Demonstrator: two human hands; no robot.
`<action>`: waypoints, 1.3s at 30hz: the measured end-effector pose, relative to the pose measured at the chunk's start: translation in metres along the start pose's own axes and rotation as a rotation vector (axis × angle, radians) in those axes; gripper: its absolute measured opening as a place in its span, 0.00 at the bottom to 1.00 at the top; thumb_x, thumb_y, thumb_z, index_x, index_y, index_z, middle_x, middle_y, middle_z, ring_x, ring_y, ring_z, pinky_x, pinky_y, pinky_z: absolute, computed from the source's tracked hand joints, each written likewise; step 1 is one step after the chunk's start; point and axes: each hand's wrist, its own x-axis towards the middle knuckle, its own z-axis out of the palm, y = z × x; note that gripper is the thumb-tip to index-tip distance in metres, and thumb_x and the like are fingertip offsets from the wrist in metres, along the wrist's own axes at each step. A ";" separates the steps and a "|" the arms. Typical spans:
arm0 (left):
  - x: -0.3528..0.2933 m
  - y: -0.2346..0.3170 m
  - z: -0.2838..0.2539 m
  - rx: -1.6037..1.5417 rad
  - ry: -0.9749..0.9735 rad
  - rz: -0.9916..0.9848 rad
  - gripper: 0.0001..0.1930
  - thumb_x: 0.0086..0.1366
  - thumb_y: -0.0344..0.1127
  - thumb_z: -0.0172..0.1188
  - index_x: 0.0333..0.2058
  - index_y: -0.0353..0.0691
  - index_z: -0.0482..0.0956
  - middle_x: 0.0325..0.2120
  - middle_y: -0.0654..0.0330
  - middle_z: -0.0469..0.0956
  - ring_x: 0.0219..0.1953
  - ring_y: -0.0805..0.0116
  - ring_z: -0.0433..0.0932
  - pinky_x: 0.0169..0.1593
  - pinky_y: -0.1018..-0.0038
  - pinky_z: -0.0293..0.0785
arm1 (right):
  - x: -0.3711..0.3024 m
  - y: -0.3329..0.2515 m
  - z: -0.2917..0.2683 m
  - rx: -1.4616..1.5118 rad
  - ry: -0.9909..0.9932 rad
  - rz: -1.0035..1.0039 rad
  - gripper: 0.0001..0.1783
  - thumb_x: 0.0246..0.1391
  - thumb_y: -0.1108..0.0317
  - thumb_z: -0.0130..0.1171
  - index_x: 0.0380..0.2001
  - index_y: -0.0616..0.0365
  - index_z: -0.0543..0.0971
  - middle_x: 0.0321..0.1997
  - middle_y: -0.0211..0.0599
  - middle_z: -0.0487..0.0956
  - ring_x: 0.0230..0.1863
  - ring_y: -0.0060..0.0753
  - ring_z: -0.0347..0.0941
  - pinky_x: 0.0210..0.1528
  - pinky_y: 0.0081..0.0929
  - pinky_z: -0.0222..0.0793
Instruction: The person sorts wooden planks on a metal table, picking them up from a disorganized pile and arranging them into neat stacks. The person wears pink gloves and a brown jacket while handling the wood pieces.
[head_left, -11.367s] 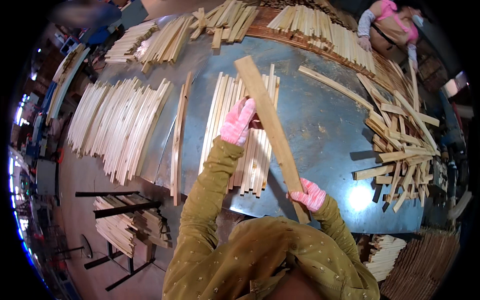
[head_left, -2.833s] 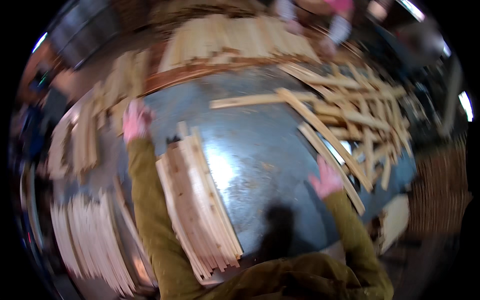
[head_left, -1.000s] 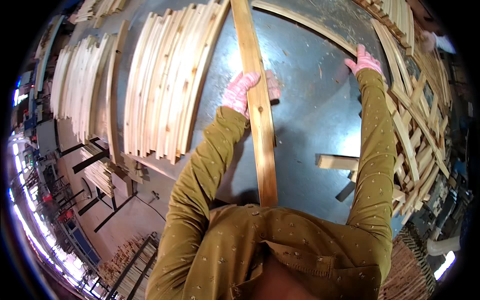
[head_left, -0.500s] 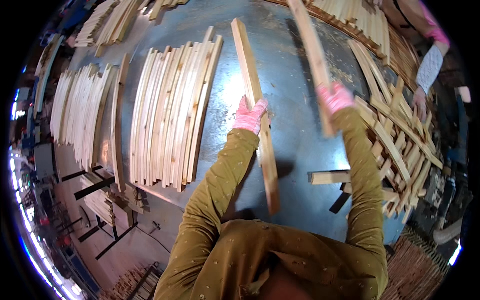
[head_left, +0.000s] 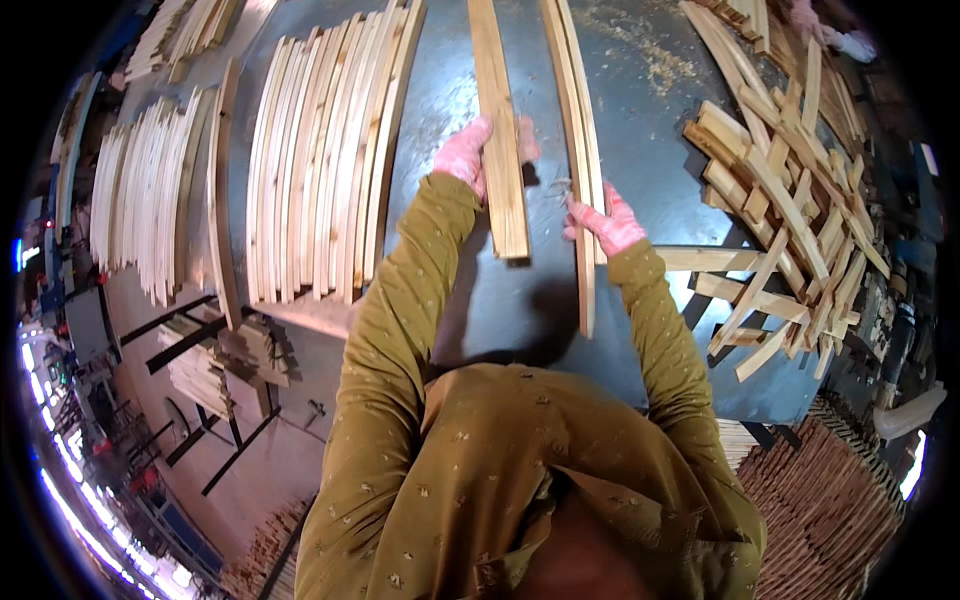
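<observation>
My left hand [head_left: 464,157], in a pink-and-white glove, is closed around a flat wooden strip [head_left: 503,170]. The strip points away from me, its near end facing my body, and some pink fingers show past its right side. To the right, my right hand [head_left: 612,222], gloved alike, grips two long narrow wooden strips [head_left: 573,130] lying side by side, one reaching nearer to me than the other. A gap of table separates these from the left hand's strip. Left of my left hand lies a row of wooden strips [head_left: 325,160] set edge to edge.
A blue-grey metal table [head_left: 655,150] carries everything. On its right is a jumbled heap of wooden strips [head_left: 790,215]; another sorted row [head_left: 150,190] lies far left. Sawdust [head_left: 660,60] is scattered at the back. A co-worker's gloved hand [head_left: 808,22] shows at upper right.
My right hand has come leftward, bringing its wood beside the left hand's strip. That left strip now reaches less far toward me. The whole view has shifted, and the co-worker's hand is farther back.
</observation>
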 end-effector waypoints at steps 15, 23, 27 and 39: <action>-0.057 0.044 -0.002 0.405 -0.120 0.411 0.24 0.71 0.39 0.51 0.59 0.30 0.64 0.50 0.46 0.74 0.46 0.52 0.78 0.51 0.60 0.79 | -0.067 -0.051 0.126 -0.088 -0.255 -0.077 0.29 0.61 0.58 0.58 0.59 0.68 0.69 0.50 0.43 0.79 0.49 0.33 0.75 0.53 0.29 0.70; -0.118 0.184 0.051 2.527 -0.158 1.334 0.48 0.53 0.56 0.68 0.67 0.43 0.55 0.65 0.45 0.58 0.68 0.46 0.55 0.67 0.44 0.47 | -0.130 -0.133 0.074 -0.657 -0.067 -0.127 0.27 0.56 0.67 0.61 0.58 0.64 0.72 0.43 0.40 0.82 0.42 0.23 0.75 0.49 0.22 0.71; -0.107 0.200 0.101 2.845 -0.491 0.266 0.32 0.51 0.54 0.69 0.51 0.44 0.74 0.37 0.52 0.80 0.41 0.50 0.78 0.46 0.57 0.72 | -0.174 -0.178 0.068 -0.752 0.131 -0.259 0.24 0.55 0.69 0.63 0.56 0.61 0.75 0.43 0.37 0.82 0.46 0.27 0.76 0.53 0.24 0.71; -0.082 -0.107 0.061 1.323 -0.702 -0.129 0.20 0.66 0.46 0.61 0.45 0.33 0.77 0.36 0.60 0.80 0.37 0.74 0.75 0.42 0.76 0.73 | -0.199 0.058 0.138 0.342 0.634 -0.469 0.27 0.60 0.69 0.57 0.61 0.64 0.66 0.60 0.47 0.72 0.59 0.39 0.70 0.61 0.32 0.67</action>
